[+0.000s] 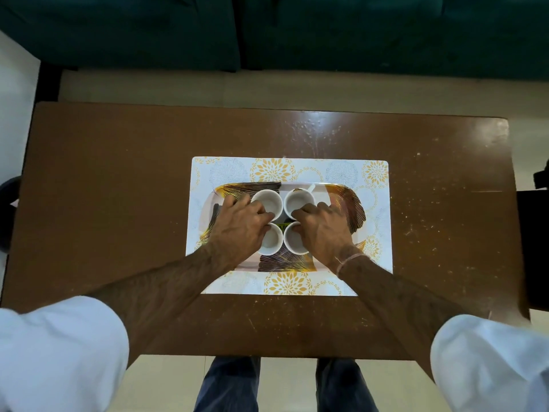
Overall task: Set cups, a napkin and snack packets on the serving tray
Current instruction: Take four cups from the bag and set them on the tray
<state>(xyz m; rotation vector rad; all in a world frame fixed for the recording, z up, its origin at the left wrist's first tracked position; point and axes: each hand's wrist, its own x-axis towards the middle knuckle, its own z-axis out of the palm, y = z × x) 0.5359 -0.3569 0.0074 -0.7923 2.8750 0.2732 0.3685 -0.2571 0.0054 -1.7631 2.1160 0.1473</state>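
A patterned serving tray (279,263) lies on a floral placemat (273,169). Several white cups stand close together in a square on it: a far-left cup (269,199), a far-right cup (298,199), a near-left cup (271,242) and a near-right cup (292,240). A small yellow-green thing (280,226), perhaps a snack packet, shows in the gap between them. My left hand (237,227) lies over the near-left cup, fingertips at the centre gap. My right hand (323,230) covers part of the near-right cup, fingertips also at the centre. What the fingers hold is hidden.
The placemat sits in the middle of a brown wooden table (118,188). A dark green sofa (267,31) runs along the far side. A dark object (534,248) stands past the table's right edge and another (9,212) past the left edge.
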